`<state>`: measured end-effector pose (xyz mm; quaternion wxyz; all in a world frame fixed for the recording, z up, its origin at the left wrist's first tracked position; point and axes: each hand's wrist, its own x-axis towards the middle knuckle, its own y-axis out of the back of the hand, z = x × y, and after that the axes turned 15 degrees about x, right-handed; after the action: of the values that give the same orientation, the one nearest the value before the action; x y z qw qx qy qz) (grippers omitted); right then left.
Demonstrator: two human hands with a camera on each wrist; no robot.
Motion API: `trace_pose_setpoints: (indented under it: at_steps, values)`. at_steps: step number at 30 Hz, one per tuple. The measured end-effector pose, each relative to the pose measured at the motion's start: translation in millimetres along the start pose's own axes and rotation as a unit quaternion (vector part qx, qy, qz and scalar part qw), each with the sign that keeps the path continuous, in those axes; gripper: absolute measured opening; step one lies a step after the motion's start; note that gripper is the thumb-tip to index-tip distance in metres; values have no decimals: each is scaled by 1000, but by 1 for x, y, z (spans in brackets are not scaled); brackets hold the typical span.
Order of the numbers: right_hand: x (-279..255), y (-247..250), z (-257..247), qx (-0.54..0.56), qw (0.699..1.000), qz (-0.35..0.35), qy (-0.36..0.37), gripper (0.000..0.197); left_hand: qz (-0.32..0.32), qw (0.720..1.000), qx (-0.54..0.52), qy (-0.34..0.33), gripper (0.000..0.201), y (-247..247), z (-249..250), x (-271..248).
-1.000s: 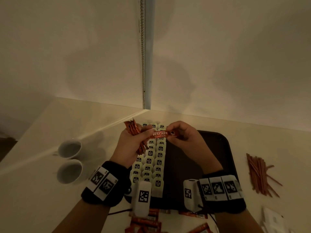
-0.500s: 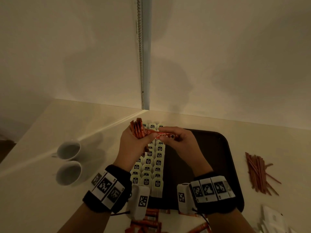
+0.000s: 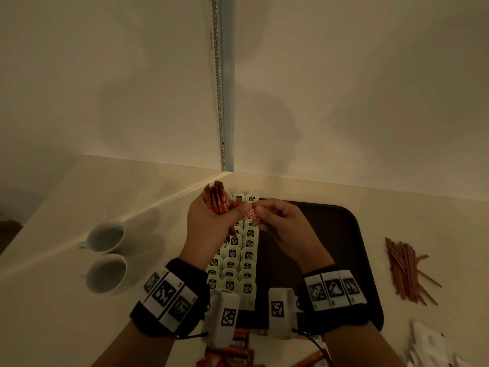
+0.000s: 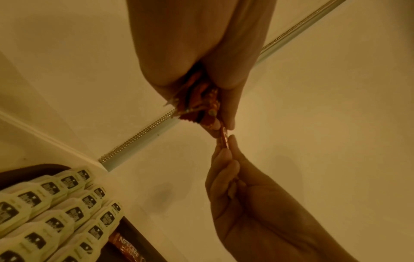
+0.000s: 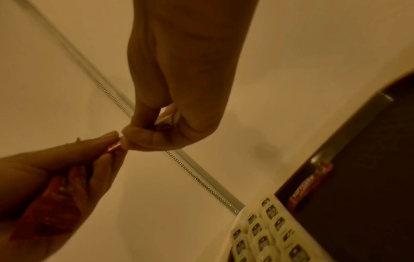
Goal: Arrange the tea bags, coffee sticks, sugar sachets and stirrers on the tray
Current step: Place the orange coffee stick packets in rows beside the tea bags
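My left hand (image 3: pixel 230 211) grips a bundle of red coffee sticks (image 3: pixel 217 200) upright above the far left of the dark tray (image 3: pixel 338 234). One more coffee stick (image 3: pixel 250 212) lies crosswise between both hands. My right hand (image 3: pixel 259 217) pinches it, and the left thumb and fingertip hold its other end (image 4: pixel 223 140). Rows of pale tea bags (image 3: pixel 239 260) fill the tray's left side under the hands. A single coffee stick (image 5: pixel 311 186) lies on the tray beside the tea bags. Brown stirrers (image 3: pixel 404 268) lie right of the tray, white sugar sachets (image 3: pixel 428 345) at the bottom right.
Two white cups (image 3: pixel 105 235) (image 3: pixel 107 272) stand left of the tray. Loose coffee sticks (image 3: pixel 230 350) lie on the table near its front edge. A wall with a vertical metal strip (image 3: pixel 219 102) rises behind the table.
My right hand has slid left along the crosswise stick, so the hands now nearly meet and cover most of it. The bundle in the left hand stands more upright.
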<state>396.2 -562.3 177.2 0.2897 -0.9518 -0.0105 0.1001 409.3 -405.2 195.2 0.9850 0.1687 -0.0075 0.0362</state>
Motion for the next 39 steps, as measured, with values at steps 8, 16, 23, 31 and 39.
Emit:
trace_pose_setpoints:
  at_steps: [8,16,23,31,39]
  values:
    - [0,0,-2,-74,997,28,19,14,-8,1000,5,27,27,2,-4,4]
    - [1,11,-3,-40,997,59,-7,17,29,994,-57,88,26,-4,-14,0]
    - [17,37,-16,-102,988,116,34,14,-6,986,-109,123,21,0,-23,4]
    - [58,135,0,-204,934,295,-12,14,-51,963,-102,242,17,29,-57,11]
    - [74,152,34,-352,886,286,-96,13,-67,960,-93,256,13,25,-64,7]
